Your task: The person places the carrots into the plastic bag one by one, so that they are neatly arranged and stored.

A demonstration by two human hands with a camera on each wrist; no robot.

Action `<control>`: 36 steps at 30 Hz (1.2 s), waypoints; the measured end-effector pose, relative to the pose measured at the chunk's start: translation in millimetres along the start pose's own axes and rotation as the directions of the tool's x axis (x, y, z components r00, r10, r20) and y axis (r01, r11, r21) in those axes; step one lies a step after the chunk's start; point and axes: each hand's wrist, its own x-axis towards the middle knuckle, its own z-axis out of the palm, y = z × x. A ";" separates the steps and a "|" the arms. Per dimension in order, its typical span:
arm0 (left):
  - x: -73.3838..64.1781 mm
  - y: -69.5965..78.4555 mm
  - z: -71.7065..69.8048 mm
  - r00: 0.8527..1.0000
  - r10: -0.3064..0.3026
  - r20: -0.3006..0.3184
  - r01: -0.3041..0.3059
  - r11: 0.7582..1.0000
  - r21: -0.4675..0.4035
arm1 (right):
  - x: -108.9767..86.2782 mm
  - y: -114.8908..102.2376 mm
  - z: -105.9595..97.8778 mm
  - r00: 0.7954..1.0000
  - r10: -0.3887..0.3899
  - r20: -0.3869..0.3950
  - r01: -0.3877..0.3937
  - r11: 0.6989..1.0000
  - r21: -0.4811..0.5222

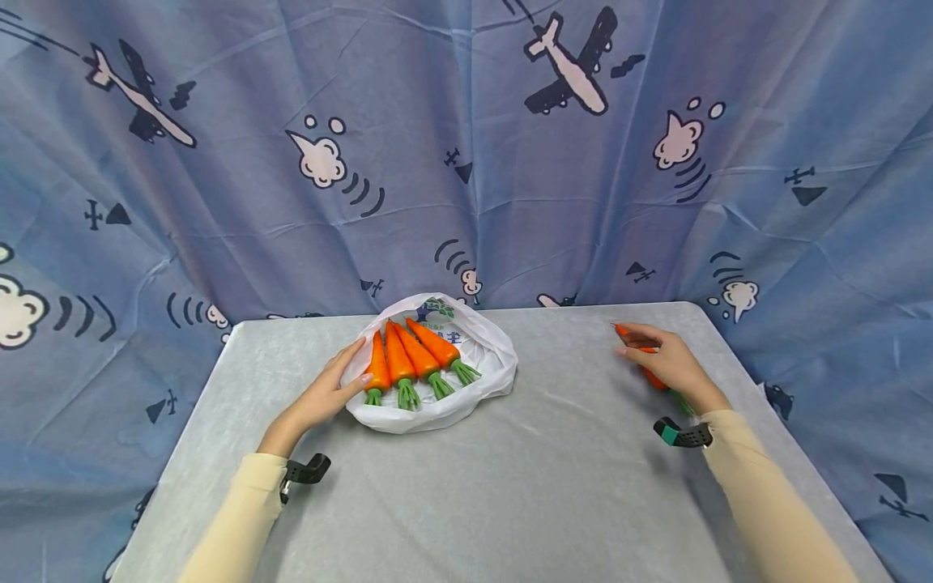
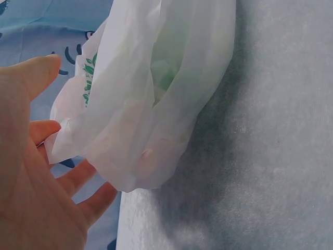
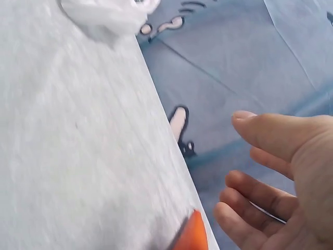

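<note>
A white plastic bag point(image 1: 490, 356) lies on the table with its mouth spread open, and several orange carrots point(image 1: 399, 356) with green tops rest side by side in it. My left hand point(image 1: 331, 393) is at the bag's left side, thumb over the rim. In the left wrist view its fingers point(image 2: 99, 203) are loosely spread along the bag's wall, the thumb held away. My right hand point(image 1: 669, 364) hovers over another carrot point(image 1: 653, 379) at the table's right side, partly hiding it. In the right wrist view the fingers are loosely bent, apart from the carrot's tip point(image 3: 193, 232).
The grey-white table point(image 1: 547, 486) ends at a far edge just behind the bag. A blue curtain point(image 1: 408, 162) printed with planes and clouds hangs behind and along both sides. Each wrist wears a black band, such as the right strap point(image 1: 688, 435).
</note>
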 end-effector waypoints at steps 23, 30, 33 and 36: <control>-0.3 -1.0 1.3 1.000 -0.004 0.007 0.004 1.000 -0.007 | 4.1 61.9 -17.2 0.985 0.165 0.052 -0.161 0.985 -0.063; -0.1 -1.9 2.4 1.000 0.025 -0.009 -0.025 1.000 0.007 | 3.0 70.3 -14.7 0.978 0.196 0.063 -0.192 0.979 -0.070; -0.1 -1.2 2.4 1.000 0.012 -0.004 -0.012 1.000 0.004 | 2.6 71.6 -13.7 0.977 0.207 0.058 -0.203 0.977 -0.067; -0.5 -0.4 1.9 1.000 -0.011 0.004 0.011 1.000 -0.001 | 2.5 71.6 -12.5 0.977 0.206 0.052 -0.203 0.977 -0.064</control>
